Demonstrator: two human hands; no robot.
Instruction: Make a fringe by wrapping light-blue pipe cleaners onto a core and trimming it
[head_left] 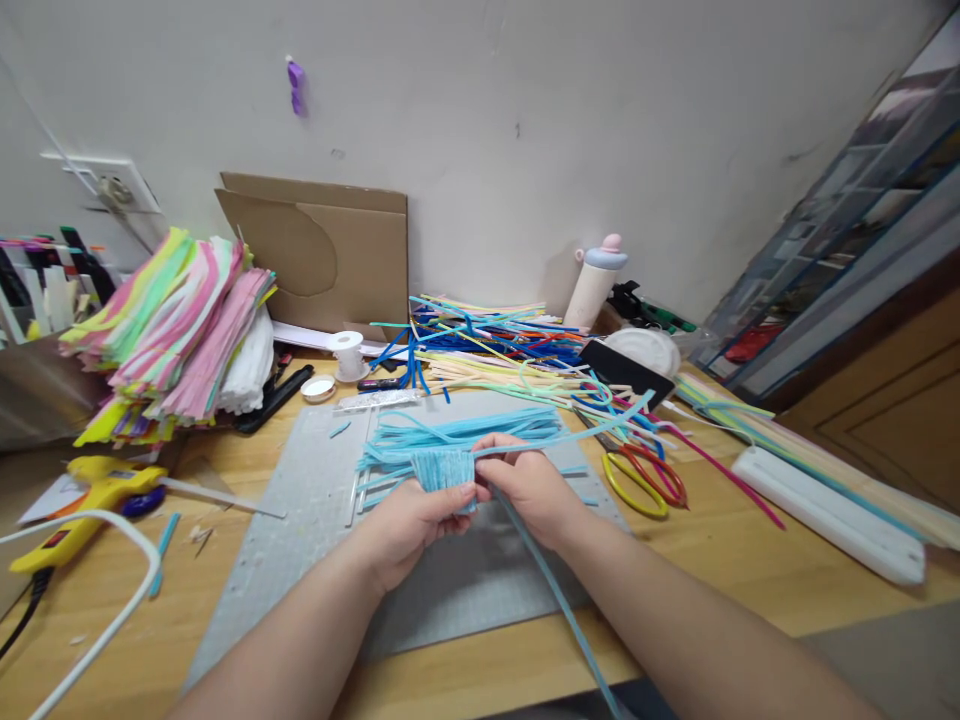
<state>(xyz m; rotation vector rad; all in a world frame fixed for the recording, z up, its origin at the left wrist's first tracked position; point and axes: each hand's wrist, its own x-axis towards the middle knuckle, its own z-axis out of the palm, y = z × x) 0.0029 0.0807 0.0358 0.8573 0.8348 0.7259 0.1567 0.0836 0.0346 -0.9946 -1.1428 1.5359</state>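
- Presently, left hand (427,515): gripping wound blue bundle (444,470) above grey mat (465,612).
- Right hand (531,492): pinching blue strand (556,590) at bundle's right edge.
- Step: seemingly winding; another turn would call for even tension.
- Behind: loose blue strips (517,424).

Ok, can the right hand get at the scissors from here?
Probably yes: the scissors' looped handles lie mostly uncovered to the right of the right hand. That hand seems to be pinching a light-blue strand, though, so it would likely have to let go first.
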